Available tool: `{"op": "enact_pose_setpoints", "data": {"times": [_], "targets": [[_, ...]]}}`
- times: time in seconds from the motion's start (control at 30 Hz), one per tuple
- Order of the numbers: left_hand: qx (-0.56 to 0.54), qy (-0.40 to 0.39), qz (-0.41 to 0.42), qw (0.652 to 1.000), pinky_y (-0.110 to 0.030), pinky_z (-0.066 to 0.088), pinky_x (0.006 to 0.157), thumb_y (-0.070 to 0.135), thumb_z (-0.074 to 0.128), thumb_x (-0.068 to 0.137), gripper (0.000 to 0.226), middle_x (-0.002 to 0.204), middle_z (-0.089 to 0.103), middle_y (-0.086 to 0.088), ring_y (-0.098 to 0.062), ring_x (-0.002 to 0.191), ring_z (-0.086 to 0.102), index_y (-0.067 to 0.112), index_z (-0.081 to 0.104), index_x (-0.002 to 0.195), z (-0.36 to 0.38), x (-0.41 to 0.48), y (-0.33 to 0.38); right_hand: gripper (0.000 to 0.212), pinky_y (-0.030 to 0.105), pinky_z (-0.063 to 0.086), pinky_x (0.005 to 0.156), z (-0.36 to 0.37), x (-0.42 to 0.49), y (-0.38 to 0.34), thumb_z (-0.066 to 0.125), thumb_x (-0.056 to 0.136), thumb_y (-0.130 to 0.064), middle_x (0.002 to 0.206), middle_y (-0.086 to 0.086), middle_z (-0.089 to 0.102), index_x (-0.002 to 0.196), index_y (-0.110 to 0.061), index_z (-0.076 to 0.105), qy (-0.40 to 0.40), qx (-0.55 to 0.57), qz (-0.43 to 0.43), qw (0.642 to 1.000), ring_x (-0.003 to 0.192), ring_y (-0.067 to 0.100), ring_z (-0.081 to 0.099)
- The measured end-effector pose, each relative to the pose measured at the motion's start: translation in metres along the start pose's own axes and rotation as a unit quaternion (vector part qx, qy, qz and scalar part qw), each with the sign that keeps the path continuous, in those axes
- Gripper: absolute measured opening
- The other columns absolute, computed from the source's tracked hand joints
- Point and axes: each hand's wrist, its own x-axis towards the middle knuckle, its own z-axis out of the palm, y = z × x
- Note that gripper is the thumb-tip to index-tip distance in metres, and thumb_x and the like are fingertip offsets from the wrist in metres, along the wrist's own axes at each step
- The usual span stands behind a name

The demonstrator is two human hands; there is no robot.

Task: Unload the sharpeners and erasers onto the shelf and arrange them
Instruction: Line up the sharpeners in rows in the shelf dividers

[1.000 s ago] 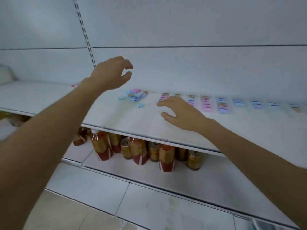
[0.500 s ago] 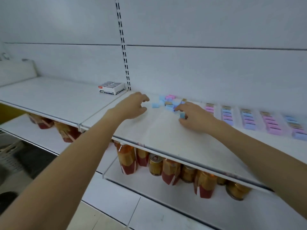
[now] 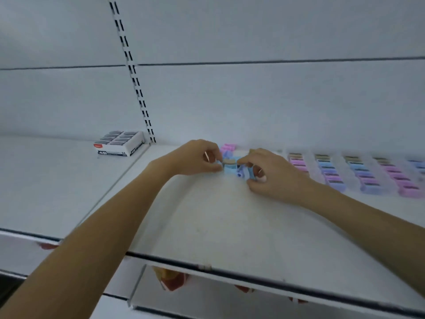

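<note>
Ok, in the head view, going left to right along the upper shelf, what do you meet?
White box, slotted upright, left hand, loose sharpeners pinched between the hands, right hand, rows of pink and blue sharpeners.

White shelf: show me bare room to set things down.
Bare: the white metal shelf before the hands, and around the white cardboard box. Crowded: the back, where left hand and right hand pinch a small blue piece beside pink and blue rows.
</note>
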Motion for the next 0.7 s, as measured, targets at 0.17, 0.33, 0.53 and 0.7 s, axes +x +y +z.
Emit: {"op": "enact_pose_setpoints", "data": {"times": [0.17, 0.33, 0.53, 0.7], "targets": [[-0.242, 0.013, 0.025, 0.970, -0.016, 0.051, 0.065, 0.005, 0.062, 0.085, 0.011, 0.075, 0.059, 0.001, -0.007, 0.060, 0.064, 0.015, 0.058, 0.081, -0.002, 0.003, 0.001, 0.041, 0.030, 0.048, 0.088, 0.001, -0.002, -0.007, 0.061, 0.079, -0.002, 0.104, 0.001, 0.043, 0.120, -0.005, 0.058, 0.062, 0.018, 0.015, 0.998, 0.092, 0.019, 0.056], [-0.439, 0.010, -0.001, 0.898, -0.022, 0.056, 0.070, 0.001, 0.045, 0.093, 0.020, 0.078, 0.059, -0.006, -0.009, 0.065, 0.063, 0.014, 0.060, 0.091, 0.003, -0.002, -0.002, 0.036, 0.012, 0.045, 0.088, 0.003, 0.003, -0.020, 0.063, 0.077, 0.003, 0.103, 0.002, 0.046, 0.113, -0.003, 0.060, 0.155, 0.078, 0.045, 0.984, 0.090, 0.017, 0.059], [-0.507, 0.024, 0.010, 0.862, -0.020, 0.055, 0.076, 0.004, 0.045, 0.094, 0.021, 0.081, 0.071, 0.008, -0.009, 0.073, 0.068, 0.018, 0.061, 0.096, -0.001, 0.000, -0.007, 0.033, 0.020, 0.046, 0.073, 0.011, 0.014, -0.039, 0.062, 0.076, 0.001, 0.105, 0.004, 0.052, 0.098, -0.019, 0.046, 0.205, 0.152, 0.115, 0.960, 0.089, 0.019, 0.059], [-0.485, 0.036, 0.041, 0.873, -0.021, 0.053, 0.078, -0.005, 0.059, 0.084, 0.034, 0.102, 0.065, 0.005, -0.005, 0.081, 0.066, 0.023, 0.058, 0.104, -0.001, -0.001, -0.009, 0.034, 0.009, 0.041, 0.065, 0.028, 0.012, -0.039, 0.055, 0.077, 0.007, 0.104, -0.002, 0.051, 0.100, -0.017, 0.048, 0.272, 0.138, 0.152, 0.940, 0.079, 0.006, 0.051]]}}
